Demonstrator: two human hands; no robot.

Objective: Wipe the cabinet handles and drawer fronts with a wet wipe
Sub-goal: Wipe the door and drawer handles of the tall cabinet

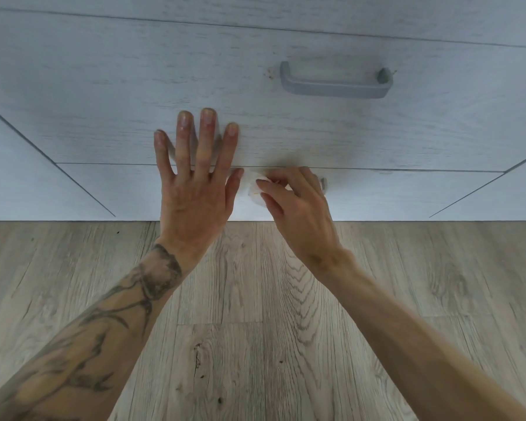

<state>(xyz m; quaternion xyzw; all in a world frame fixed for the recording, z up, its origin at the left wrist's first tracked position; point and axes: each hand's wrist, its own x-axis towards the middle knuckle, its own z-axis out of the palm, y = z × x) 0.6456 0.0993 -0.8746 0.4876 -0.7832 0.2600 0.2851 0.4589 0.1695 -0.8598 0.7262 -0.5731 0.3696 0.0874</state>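
Pale wood-grain drawer fronts fill the upper half of the view, and low against them is the wet wipe (251, 189), a small white wad pinched in the curled fingertips of the right hand (298, 214). It is pressed to the lower drawer front (392, 192) just under the seam with the drawer above. A grey stub showing just past the right hand's knuckles looks like one end of the lower handle (324, 185), the rest of it hidden by the hand. So the step in hand appears to be wiping that handle or the panel around it. The left hand (195, 189) lies just beside the wipe, holding nothing, its fingers straight and spread flat across the seam and its thumb nearly touching the wad; I judge that it braces the drawers. Above, on the upper drawer front (407, 132), the grey bar handle (336, 86) stands well apart from both hands, with small brown specks (268, 73) beside its left post. The next move likely calls for carrying the wipe up to that handle and those specks. Below everything runs the wood-plank floor (255, 329).
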